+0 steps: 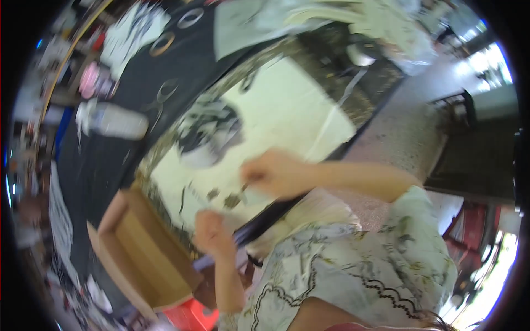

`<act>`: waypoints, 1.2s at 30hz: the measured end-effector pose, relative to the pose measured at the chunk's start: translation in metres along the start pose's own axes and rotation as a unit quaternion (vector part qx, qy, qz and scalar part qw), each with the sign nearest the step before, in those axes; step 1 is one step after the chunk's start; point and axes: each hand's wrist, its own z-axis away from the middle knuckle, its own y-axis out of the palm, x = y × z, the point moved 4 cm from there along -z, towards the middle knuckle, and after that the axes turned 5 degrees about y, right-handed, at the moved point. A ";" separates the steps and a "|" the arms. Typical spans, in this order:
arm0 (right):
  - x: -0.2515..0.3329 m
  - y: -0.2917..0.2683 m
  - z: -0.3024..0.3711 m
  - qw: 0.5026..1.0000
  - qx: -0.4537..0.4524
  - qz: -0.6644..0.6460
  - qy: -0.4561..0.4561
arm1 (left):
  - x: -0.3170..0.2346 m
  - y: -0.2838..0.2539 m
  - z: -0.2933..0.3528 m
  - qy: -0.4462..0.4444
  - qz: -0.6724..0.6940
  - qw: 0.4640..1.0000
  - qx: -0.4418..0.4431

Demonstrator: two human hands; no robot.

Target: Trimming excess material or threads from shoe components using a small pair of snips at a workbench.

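Observation:
My left hand is by the near edge of a white board, its fingers curled together and smeared by motion. My right hand hovers over the same board farther right, with its fingers curled in a pinch. Whatever either hand holds is too blurred to make out. Small dark flat pieces and a thin dark strip lie on the board between and beside the hands. Farther back on it sits a black-and-white patterned bundle. A small dark loop rests near the board's far edge.
An open cardboard box stands at the left, above a red plastic stool. On the dark cloth are a translucent bottle, scissors and tape rolls. A white tape roll lies at the back right.

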 end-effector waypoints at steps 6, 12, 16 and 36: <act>-0.053 -0.040 -0.010 0.973 0.036 -0.134 0.187 | -0.013 0.072 0.026 0.187 -0.159 0.934 0.260; -0.051 -0.024 -0.010 0.944 0.107 -0.140 0.278 | -0.012 0.057 0.041 0.202 -0.144 0.956 0.158; -0.037 0.017 -0.021 0.936 0.199 -0.116 0.265 | 0.000 0.058 0.046 0.186 -0.172 0.955 0.152; -0.038 0.022 -0.014 0.947 0.178 -0.046 0.261 | 0.000 0.059 0.038 0.122 -0.153 0.974 0.111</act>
